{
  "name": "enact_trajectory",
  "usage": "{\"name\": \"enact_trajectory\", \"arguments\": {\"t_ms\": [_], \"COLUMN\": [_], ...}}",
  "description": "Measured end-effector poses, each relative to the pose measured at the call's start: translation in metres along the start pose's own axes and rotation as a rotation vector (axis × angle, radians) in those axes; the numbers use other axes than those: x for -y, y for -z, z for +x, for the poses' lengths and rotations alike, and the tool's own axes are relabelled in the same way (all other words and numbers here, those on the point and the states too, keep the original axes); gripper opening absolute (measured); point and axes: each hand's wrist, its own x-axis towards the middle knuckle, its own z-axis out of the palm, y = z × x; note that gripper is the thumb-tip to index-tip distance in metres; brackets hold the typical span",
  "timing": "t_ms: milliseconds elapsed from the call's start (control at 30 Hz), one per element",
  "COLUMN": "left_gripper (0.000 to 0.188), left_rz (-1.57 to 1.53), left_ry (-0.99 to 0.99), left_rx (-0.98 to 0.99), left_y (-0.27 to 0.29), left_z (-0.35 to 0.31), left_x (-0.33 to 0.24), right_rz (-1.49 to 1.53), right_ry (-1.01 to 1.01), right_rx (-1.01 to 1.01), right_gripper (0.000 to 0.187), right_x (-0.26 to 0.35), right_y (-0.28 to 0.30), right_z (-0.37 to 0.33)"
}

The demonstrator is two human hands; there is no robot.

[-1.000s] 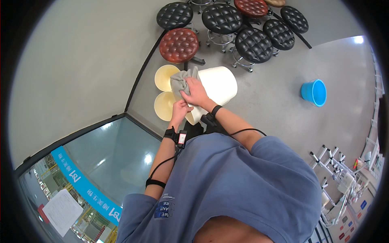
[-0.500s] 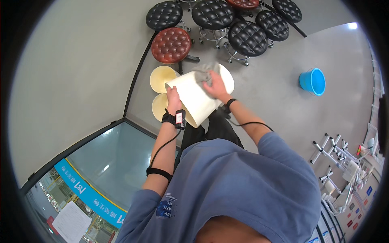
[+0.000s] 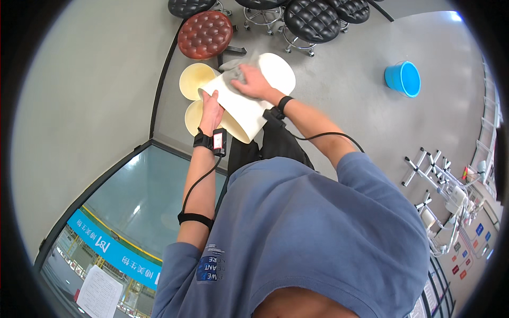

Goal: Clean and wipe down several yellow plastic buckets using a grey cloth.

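A cream-white round bin (image 3: 243, 110) lies tilted on its side in front of my legs, its open mouth facing the lower left. My left hand (image 3: 212, 111) grips the rim of that mouth, thumb outside and other fingers hidden. A grey cloth (image 3: 230, 74) is bunched under my right hand (image 3: 253, 84), which presses it against the bin's upper side; the cloth is partly smeared by motion. Just beyond my left hand two more cream bins, one farther (image 3: 195, 79) and one nearer (image 3: 194, 117), stand mouth up on the floor, partly covered by the held bin.
A red-brown tufted stool (image 3: 205, 35) and several black stools (image 3: 312, 20) stand at the far side. To the right is a blue bucket (image 3: 403, 79) on the grey floor. A glass panel (image 3: 159, 175) runs along my left; white metal stands (image 3: 432, 169) are far right.
My right hand has slid the cloth leftward over the bin's side, toward the rim. My left hand keeps its grip on the rim. The whole view has shifted, with the surroundings higher in the picture.
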Motion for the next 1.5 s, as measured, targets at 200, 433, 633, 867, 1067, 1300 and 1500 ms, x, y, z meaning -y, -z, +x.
{"name": "enact_trajectory", "arguments": {"t_ms": [200, 433, 633, 867, 1067, 1300, 1500], "left_gripper": [0.044, 0.052, 0.068, 0.054, 0.054, 0.061, 0.059], "left_rz": [0.080, -0.010, 0.216, 0.475, 0.440, 0.358, 0.306], "left_ry": [0.113, 0.039, 0.034, 0.179, 0.236, 0.205, 0.175], "left_rx": [0.036, 0.105, 0.313, 0.207, 0.171, 0.223, 0.351], "left_y": [0.004, -0.003, -0.033, -0.013, 0.012, 0.003, 0.003], "left_z": [-0.016, -0.031, -0.039, -0.039, -0.040, -0.053, -0.042], "left_x": [0.001, 0.007, 0.003, -0.011, 0.005, 0.012, 0.010], "right_rz": [0.073, 0.029, -0.096, 0.206, 0.119, -0.105, -0.141], "right_ry": [0.086, -0.289, -0.377, 0.101, 0.177, 0.025, -0.351], "right_rx": [0.077, -0.070, -0.281, -0.278, -0.163, -0.422, -0.314], "right_gripper": [0.044, 0.049, 0.047, 0.050, 0.048, 0.047, 0.045], "right_x": [0.015, -0.053, -0.061, 0.050, 0.044, -0.042, -0.082], "right_y": [-0.009, 0.041, 0.037, -0.023, -0.029, 0.003, 0.042], "right_z": [-0.001, -0.002, -0.014, -0.010, -0.014, -0.010, 0.002]}}
